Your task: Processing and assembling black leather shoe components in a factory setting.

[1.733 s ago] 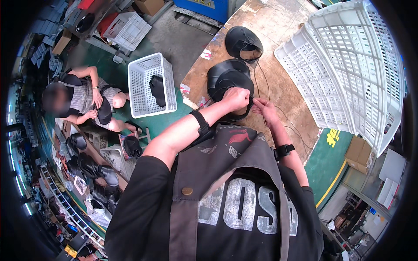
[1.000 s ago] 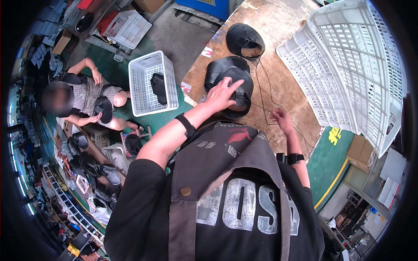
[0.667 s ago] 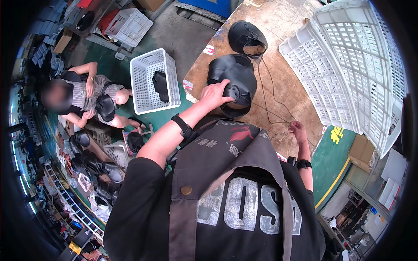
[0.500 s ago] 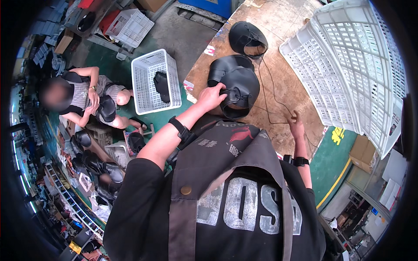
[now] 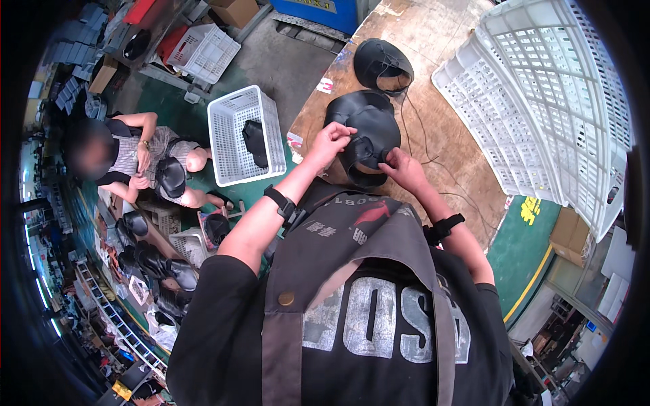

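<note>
Your left hand (image 5: 332, 141) and right hand (image 5: 405, 170) flank the black shoe upper (image 5: 376, 127), apart, grip unclear; it looks light, smooth, pliable; best held by its opening's rim (image 5: 366, 181).

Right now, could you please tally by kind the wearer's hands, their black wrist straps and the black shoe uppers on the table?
Hands (left hand, right hand): 2
Black wrist straps: 2
Black shoe uppers, some overlapping: at least 3
Total: at least 7
</note>
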A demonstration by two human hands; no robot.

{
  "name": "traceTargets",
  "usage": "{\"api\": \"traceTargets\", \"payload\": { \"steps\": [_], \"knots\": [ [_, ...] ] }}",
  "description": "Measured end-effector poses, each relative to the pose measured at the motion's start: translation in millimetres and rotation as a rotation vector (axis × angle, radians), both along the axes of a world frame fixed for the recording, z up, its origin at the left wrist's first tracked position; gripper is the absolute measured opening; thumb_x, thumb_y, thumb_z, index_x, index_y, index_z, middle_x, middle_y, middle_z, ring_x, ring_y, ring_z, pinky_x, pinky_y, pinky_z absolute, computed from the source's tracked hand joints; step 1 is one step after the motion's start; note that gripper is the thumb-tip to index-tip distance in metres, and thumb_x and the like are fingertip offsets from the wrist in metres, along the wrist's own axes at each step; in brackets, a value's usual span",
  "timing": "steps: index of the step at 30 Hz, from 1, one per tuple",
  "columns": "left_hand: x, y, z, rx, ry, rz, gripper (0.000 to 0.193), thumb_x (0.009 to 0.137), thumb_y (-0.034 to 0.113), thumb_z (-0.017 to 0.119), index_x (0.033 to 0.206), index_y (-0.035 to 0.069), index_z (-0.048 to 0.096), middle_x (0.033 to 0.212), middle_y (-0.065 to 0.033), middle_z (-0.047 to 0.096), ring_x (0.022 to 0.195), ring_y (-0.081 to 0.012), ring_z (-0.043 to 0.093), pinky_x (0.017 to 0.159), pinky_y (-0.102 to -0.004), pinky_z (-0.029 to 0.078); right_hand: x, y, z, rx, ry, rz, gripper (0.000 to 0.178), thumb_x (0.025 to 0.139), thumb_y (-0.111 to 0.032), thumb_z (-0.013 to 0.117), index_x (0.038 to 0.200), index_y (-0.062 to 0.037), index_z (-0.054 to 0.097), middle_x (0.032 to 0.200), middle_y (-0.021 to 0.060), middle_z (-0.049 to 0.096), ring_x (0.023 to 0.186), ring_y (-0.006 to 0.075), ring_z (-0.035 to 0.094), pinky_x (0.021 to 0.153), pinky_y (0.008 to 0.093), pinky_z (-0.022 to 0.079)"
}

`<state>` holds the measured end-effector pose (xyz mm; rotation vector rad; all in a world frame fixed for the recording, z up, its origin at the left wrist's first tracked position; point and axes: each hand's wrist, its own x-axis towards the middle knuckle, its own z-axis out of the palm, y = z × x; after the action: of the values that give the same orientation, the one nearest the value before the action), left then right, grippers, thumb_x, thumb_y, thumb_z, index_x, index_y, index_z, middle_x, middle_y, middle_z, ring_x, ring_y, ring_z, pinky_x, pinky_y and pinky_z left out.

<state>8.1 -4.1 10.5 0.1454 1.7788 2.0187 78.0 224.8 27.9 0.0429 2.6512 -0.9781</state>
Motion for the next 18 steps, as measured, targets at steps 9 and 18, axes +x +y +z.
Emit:
{"api": "traceTargets", "payload": {
  "steps": [9, 18],
  "knots": [
    [-49.4, -43.1, 25.4, 0.615, -0.299, 0.464, 0.024, 0.093, 0.012, 0.043, 0.113, 0.001, 0.051, 0.101, -0.0127, 0.061, 0.095, -0.0221, 0.061, 0.075, -0.0310, 0.051, 7.8, 7.1, -10.6, -0.191, -0.054, -0.132, 0.031, 0.078, -0.034, 0.065, 0.088, -0.0055, 0.057, 0.078, 0.0091, 0.064, 0.074, 0.0220, 0.063, 0.066, 0.0329, 0.049],
    [-83.8, -123.9, 31.7, 0.600, -0.210, 0.827, 0.027, 0.090, 0.005, 0.049, 0.117, 0.002, 0.047, 0.103, -0.0141, 0.060, 0.091, -0.0229, 0.061, 0.073, -0.0328, 0.052, 12.1, 15.2, -21.0, -0.433, -0.199, -0.274, 0.023, 0.080, -0.022, 0.062, 0.088, -0.0013, 0.056, 0.072, 0.0067, 0.062, 0.067, 0.0132, 0.059, 0.063, 0.0284, 0.047]
  ]
}}
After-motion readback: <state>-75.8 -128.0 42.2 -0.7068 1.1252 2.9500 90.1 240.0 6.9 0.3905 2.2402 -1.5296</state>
